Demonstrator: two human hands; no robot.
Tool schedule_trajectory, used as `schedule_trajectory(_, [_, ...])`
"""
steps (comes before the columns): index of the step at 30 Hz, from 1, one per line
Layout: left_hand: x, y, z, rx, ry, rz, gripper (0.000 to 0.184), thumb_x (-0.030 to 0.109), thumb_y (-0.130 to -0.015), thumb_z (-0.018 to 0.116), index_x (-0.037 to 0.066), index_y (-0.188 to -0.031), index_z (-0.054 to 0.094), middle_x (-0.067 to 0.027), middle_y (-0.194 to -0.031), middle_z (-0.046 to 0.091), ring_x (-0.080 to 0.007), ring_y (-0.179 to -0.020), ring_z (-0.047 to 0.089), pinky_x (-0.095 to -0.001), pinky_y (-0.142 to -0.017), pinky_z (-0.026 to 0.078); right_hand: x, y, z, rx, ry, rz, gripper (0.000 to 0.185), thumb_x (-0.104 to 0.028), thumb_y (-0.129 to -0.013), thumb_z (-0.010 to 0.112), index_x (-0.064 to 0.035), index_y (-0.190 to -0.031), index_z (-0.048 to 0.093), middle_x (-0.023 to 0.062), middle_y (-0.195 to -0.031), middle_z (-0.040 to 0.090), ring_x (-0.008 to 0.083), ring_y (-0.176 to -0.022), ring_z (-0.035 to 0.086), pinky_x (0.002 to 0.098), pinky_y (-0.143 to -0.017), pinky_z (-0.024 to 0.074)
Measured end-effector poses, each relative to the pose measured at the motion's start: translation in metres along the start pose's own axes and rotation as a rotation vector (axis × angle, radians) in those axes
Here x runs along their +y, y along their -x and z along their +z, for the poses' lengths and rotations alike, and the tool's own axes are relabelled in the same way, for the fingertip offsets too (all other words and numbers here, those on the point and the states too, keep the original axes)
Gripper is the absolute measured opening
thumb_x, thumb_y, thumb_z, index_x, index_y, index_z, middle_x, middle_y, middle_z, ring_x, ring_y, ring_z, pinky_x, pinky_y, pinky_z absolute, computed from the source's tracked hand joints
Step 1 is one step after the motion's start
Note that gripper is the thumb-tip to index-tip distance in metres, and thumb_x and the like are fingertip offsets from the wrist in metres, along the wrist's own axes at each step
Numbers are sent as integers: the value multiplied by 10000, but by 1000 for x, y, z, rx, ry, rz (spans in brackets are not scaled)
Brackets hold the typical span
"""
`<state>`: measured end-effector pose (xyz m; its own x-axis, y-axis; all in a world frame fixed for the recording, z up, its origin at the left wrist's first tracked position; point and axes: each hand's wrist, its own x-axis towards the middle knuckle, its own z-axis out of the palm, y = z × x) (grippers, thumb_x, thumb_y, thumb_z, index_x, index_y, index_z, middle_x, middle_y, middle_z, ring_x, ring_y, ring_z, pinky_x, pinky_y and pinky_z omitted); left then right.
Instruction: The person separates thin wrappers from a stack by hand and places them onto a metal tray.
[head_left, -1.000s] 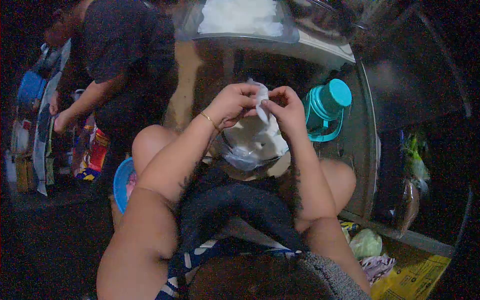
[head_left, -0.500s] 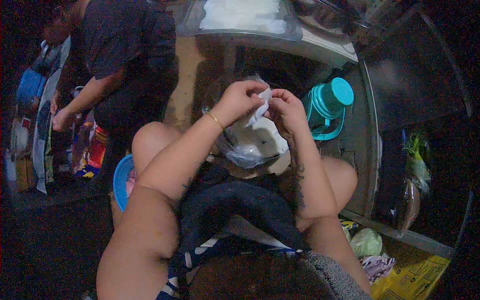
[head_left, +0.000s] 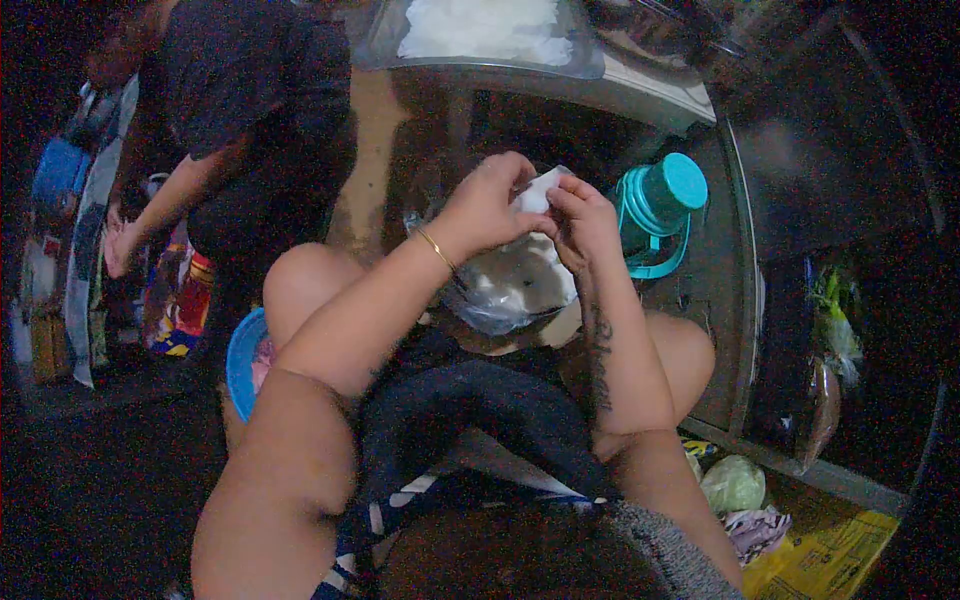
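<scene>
A small thin white piece is held between my two hands, above a bowl lined with clear plastic that has pale material in it. My left hand, below a gold bracelet, pinches the piece from the left. From the right, the fingertips of my right hand grip its upper right part. Both hands are close together, and they hide part of the bowl behind them.
A teal bucket with a dipper stands at the right. At the top lies a tray of white material. Another person is at the left. A blue basin sits beside my left knee. Plastic-wrapped greens lie far right.
The white piece has turned and moved slightly right and up between my fingers. My left hand has shifted right, its back now more over the bowl. The other person's hand has changed pose slightly.
</scene>
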<state>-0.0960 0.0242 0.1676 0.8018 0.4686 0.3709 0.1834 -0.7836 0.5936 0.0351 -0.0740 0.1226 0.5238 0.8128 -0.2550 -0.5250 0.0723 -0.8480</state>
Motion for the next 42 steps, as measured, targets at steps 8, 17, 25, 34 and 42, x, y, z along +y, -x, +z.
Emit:
schedule_trajectory(8, [-16,1,2,-68,681,-592,199,216,-842,629,25,-900,633,-61,-833,649,-220,-728,633,-315,-667,516,-17,16,18,-43,-88,8,281,-26,-836,595,27,-1109,560,111,-933,649,175,-733,635,252,-609,532])
schedule_trajectory(17, [-3,0,-8,17,1170,-901,215,191,-902,549,63,-1072,580,-63,-999,596,-158,-875,578,-285,-656,538,4,-2,-3,-115,713,-369,407,-183,-665,776,-39,-988,575,101,-865,626,249,-799,610,327,-736,488])
schedule_trajectory(25, [-29,-7,-2,76,1375,-807,171,147,-917,537,22,-1032,560,-100,-939,611,-212,-825,611,-355,-699,556,-4,21,13,-258,1005,-455,303,-173,-703,764,-40,-826,521,90,-803,538,218,-752,532,319,-671,457])
schedule_trajectory(34, [-29,-6,1,-145,765,-499,320,288,-833,662,20,-1003,623,-83,-930,652,-193,-826,625,-319,-720,518,-4,12,9,-95,661,-182,167,-179,-820,630,-16,-850,610,106,-763,643,192,-677,601,322,-625,470])
schedule_trajectory(42, [-29,2,1,-107,290,-536,226,244,-832,670,47,-944,662,-17,-815,669,-111,-736,596,-285,-698,489,7,-5,-17,-93,496,-158,77,-102,-736,619,-45,-730,567,35,-636,556,127,-563,512,277,-532,410])
